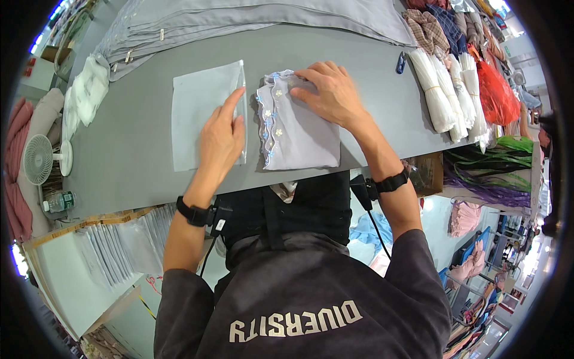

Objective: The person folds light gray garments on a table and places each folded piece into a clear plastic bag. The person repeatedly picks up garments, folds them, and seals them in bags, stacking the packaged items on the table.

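Note:
On the grey table lies a flat translucent plastic zip bag (193, 116), its slider strip along the right side. My left hand (222, 134) rests over the bag's right part, index finger stretched to the strip and thumb apart. Just right of it is a folded light grey-lilac cloth (305, 139), its wavy left edges trimmed with small blue and pale yellow flowers. My right hand (329, 92) lies on the cloth's upper right corner, thumb and index finger apart. The cloth under its palm is hidden. A narrow strip of table separates bag and cloth.
Stacked grey cloths (269, 15) line the far side. Blue thread snips (400, 63), bundled white strips (432, 92) and a red plastic bag (495, 92) are at right. A white fan (40, 159) and a plastic bottle (60, 201) stand left. Clear bags (130, 247) fill a box below.

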Demonstrator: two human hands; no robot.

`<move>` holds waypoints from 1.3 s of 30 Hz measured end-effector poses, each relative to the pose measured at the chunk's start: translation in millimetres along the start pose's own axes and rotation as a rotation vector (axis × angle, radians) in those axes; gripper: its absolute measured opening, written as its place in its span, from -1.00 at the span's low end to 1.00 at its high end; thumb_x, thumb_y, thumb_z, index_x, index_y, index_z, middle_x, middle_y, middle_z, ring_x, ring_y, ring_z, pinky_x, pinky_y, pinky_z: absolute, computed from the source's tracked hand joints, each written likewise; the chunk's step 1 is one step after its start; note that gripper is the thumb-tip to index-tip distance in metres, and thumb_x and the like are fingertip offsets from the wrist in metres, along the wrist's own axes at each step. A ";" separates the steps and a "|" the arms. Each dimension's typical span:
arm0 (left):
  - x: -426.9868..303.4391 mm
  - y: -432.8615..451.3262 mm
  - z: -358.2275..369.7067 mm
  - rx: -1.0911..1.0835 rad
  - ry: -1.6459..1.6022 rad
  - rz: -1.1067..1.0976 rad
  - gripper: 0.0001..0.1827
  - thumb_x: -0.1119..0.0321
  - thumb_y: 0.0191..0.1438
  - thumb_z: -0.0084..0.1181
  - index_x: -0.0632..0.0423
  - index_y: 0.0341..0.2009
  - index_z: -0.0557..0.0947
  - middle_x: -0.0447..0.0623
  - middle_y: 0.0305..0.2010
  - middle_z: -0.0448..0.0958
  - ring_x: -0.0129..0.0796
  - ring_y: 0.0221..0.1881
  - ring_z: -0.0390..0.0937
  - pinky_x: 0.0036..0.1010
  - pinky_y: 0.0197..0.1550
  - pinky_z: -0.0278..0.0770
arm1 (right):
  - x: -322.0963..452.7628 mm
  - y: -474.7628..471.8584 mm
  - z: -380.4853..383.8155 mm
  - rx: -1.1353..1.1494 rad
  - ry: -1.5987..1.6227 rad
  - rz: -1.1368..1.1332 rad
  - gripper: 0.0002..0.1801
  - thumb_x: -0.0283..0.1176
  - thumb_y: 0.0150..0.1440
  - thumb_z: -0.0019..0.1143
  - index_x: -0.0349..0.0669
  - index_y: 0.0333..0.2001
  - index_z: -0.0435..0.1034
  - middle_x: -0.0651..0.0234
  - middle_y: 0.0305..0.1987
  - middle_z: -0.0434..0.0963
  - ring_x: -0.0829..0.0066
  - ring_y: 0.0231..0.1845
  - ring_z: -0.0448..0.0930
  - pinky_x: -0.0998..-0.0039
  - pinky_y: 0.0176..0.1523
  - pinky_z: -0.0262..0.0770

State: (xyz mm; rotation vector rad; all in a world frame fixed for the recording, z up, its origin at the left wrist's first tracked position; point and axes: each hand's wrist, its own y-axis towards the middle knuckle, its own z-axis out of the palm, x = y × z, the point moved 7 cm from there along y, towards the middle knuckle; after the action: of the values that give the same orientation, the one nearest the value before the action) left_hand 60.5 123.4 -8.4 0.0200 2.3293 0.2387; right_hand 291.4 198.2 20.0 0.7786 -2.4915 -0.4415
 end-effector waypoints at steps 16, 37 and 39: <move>-1.6 23.8 28.2 0.125 0.075 0.062 -0.52 0.40 0.19 0.09 -0.05 0.23 0.63 0.06 -0.27 0.57 0.03 -0.32 0.58 -0.11 -0.23 0.55 | 30.8 2.7 52.3 -0.014 0.001 0.000 -0.78 -0.42 0.15 0.29 -0.24 -0.13 0.54 0.20 -0.11 0.58 0.14 -0.01 0.55 0.17 0.08 0.53; -23.4 -48.1 16.4 0.158 0.028 0.168 -0.37 0.55 0.14 0.08 -0.13 0.33 0.56 0.11 -0.39 0.49 0.03 -0.45 0.50 -0.16 -0.32 0.52 | 56.9 -59.6 33.5 0.179 0.059 -0.028 -0.10 0.29 0.12 0.26 -0.08 0.36 0.41 -0.11 0.51 0.25 -0.15 0.58 0.17 -0.09 0.62 -0.04; -20.9 -40.2 12.7 0.060 -0.044 0.129 -0.38 0.54 0.14 0.10 -0.09 0.33 0.54 0.10 -0.39 0.51 -0.02 -0.46 0.51 -0.19 -0.31 0.53 | 53.6 -61.9 29.5 0.092 0.094 0.025 -0.33 -0.02 0.07 0.46 -0.14 0.18 0.53 0.04 0.34 0.47 -0.04 0.43 0.39 -0.05 0.53 0.20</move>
State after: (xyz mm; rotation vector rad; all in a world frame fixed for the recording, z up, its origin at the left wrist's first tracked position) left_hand 86.5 84.2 -9.3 0.2044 2.2931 0.2299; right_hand 264.4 122.1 -12.4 0.7847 -2.4451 -0.2775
